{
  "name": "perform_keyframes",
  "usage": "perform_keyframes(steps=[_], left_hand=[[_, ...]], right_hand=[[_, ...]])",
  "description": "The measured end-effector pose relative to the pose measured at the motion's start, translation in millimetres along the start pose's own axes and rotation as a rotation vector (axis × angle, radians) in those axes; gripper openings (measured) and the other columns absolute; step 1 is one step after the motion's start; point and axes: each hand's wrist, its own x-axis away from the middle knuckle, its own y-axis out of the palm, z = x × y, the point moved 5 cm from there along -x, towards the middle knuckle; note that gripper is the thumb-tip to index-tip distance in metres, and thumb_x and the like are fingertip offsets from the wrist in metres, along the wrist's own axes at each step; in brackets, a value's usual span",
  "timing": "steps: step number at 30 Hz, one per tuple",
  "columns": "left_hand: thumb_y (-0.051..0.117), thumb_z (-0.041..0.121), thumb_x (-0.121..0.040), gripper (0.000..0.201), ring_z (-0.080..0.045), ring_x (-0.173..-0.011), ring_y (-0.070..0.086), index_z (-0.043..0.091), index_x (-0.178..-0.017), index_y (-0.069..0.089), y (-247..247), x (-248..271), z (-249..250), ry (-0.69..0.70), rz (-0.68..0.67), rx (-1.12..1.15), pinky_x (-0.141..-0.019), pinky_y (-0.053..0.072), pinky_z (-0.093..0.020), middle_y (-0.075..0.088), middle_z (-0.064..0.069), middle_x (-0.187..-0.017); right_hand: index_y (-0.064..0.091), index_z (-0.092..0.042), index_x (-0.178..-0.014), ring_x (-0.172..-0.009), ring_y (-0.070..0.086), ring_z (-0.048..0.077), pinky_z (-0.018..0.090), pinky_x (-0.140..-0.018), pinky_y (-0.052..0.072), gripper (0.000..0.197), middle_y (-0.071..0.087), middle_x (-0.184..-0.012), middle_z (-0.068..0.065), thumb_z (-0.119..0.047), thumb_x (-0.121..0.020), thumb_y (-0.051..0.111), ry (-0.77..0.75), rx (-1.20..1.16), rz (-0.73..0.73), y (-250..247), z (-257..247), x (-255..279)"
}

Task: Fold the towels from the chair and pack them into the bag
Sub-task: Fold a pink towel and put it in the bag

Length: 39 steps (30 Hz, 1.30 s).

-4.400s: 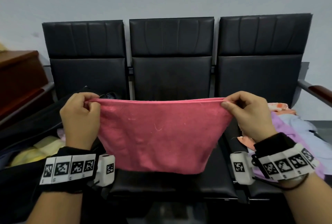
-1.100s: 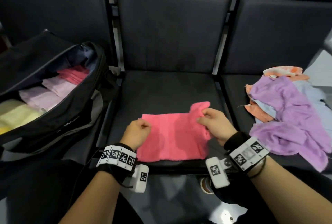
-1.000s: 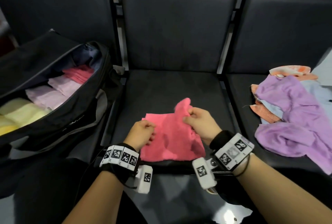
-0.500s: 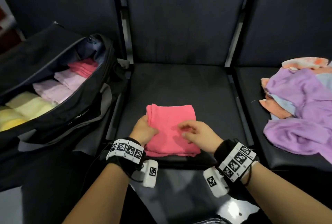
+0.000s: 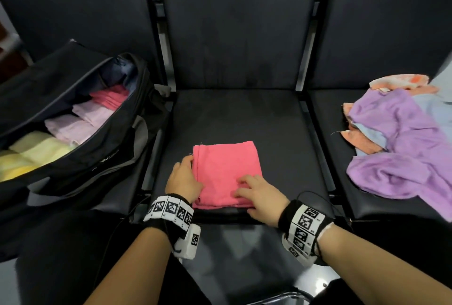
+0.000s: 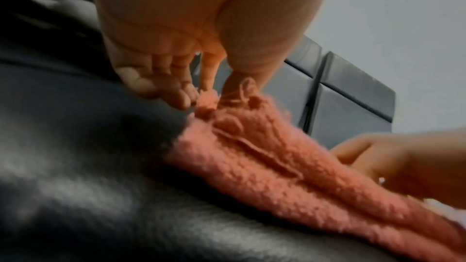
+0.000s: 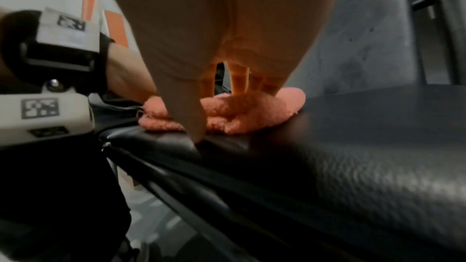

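Note:
A pink towel (image 5: 227, 165) lies folded into a flat square on the middle black seat (image 5: 244, 116). My left hand (image 5: 185, 170) rests against the towel's left edge with fingers relaxed; the left wrist view shows its fingertips (image 6: 184, 101) touching the fluffy edge of the towel (image 6: 264, 156). My right hand (image 5: 247, 188) lies flat on the towel's near right corner. In the right wrist view its fingers press on the towel (image 7: 254, 115) and the thumb (image 7: 194, 127) touches the seat. The open black bag (image 5: 80, 158) stands on the left seat.
Inside the bag lie folded yellow (image 5: 36, 153), pale pink (image 5: 80, 119) and pink (image 5: 110, 98) towels. A loose pile of purple (image 5: 396, 138), orange and light blue towels covers the right seat. Seat backs rise behind; a dark glossy floor shows below the seat's front edge.
The towel, once held up spread, was laid on the seat and my right hand folded its right half over to the left. Both hands now rest on the folded square.

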Motion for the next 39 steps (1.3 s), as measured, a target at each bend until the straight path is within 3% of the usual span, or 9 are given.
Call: perform_keyframes(steps=[6,9,12,16,21,24,31,35,39], left_hand=[[0.071,0.028,-0.082,0.027,-0.021,-0.110,0.051,0.026,-0.109,0.071,1,27,34,0.404,0.080,-0.122,-0.099,0.045,-0.041,0.057,0.005,-0.110],[0.073,0.060,-0.072,0.055,-0.016,-0.113,0.049,0.032,-0.119,0.064,25,37,38,0.425,-0.147,-0.245,-0.101,0.042,-0.038,0.054,0.008,-0.114],[0.076,0.045,-0.070,0.066,-0.021,-0.118,0.046,0.031,-0.130,0.052,38,38,36,0.415,-0.156,-0.423,-0.100,0.041,-0.039,0.049,0.005,-0.122],[0.059,0.016,-0.084,0.040,-0.025,-0.114,0.052,0.025,-0.122,0.059,33,35,40,0.450,-0.049,-0.453,-0.095,0.044,-0.038,0.054,0.001,-0.117],[0.054,0.016,-0.090,0.029,-0.024,-0.111,0.055,0.019,-0.117,0.065,28,28,37,0.478,-0.083,-0.343,-0.094,0.046,-0.038,0.061,-0.001,-0.113],[0.054,0.014,-0.089,0.026,-0.026,-0.109,0.056,0.013,-0.112,0.066,24,26,35,0.484,-0.110,-0.294,-0.093,0.046,-0.040,0.063,-0.005,-0.111],[0.062,0.013,-0.077,0.020,-0.030,-0.099,0.058,0.012,-0.097,0.063,7,24,23,0.375,-0.082,-0.206,-0.087,0.048,-0.036,0.066,-0.008,-0.098],[0.069,0.009,-0.079,0.022,-0.018,-0.070,0.054,0.020,-0.072,0.051,0,15,18,0.291,-0.161,0.119,-0.065,0.041,-0.027,0.058,0.002,-0.073],[0.072,0.011,-0.086,0.027,0.003,-0.064,0.052,0.028,-0.072,0.057,6,12,18,0.285,-0.202,0.244,-0.058,0.038,-0.008,0.059,0.015,-0.070]], right_hand=[[0.065,-0.018,-0.123,-0.120,0.048,0.032,0.038,-0.100,0.044,0.053,0.051,-0.141,0.008,0.000,-0.075,0.049,0.039,0.051,0.121,5,-4,-2],[0.072,-0.010,-0.112,-0.112,0.057,0.032,0.033,-0.098,0.044,0.043,0.064,-0.126,0.007,0.001,-0.074,0.055,0.097,-0.097,0.211,-2,2,-5],[0.077,-0.012,-0.097,-0.091,0.067,0.019,0.021,-0.082,0.046,0.029,0.075,-0.099,0.004,-0.003,-0.072,0.069,0.272,-0.382,0.325,-14,18,-6],[0.077,-0.018,-0.090,-0.078,0.065,0.009,0.007,-0.070,0.042,0.023,0.073,-0.084,-0.007,-0.008,-0.070,0.075,0.365,-0.518,0.355,-18,27,-2],[0.066,-0.016,-0.113,-0.109,0.055,0.023,0.029,-0.095,0.042,0.049,0.064,-0.115,0.002,-0.017,-0.064,0.067,0.063,-0.060,0.252,-6,4,6],[0.065,-0.011,-0.119,-0.124,0.054,0.028,0.037,-0.105,0.043,0.050,0.060,-0.131,0.005,-0.016,-0.069,0.065,0.060,0.048,0.218,0,10,7],[0.060,-0.018,-0.083,-0.076,0.061,0.028,0.037,-0.070,0.049,0.007,0.065,-0.076,0.002,-0.017,-0.077,0.061,0.287,-0.323,0.336,-30,37,5],[0.063,-0.018,-0.081,-0.068,0.058,0.014,0.038,-0.072,0.050,0.007,0.066,-0.072,0.000,-0.014,-0.078,0.067,0.330,-0.514,0.491,-40,63,15],[0.065,-0.026,-0.085,-0.078,0.063,0.014,0.042,-0.081,0.052,0.015,0.070,-0.080,-0.003,-0.015,-0.081,0.074,0.369,-0.661,0.513,-30,82,18]])
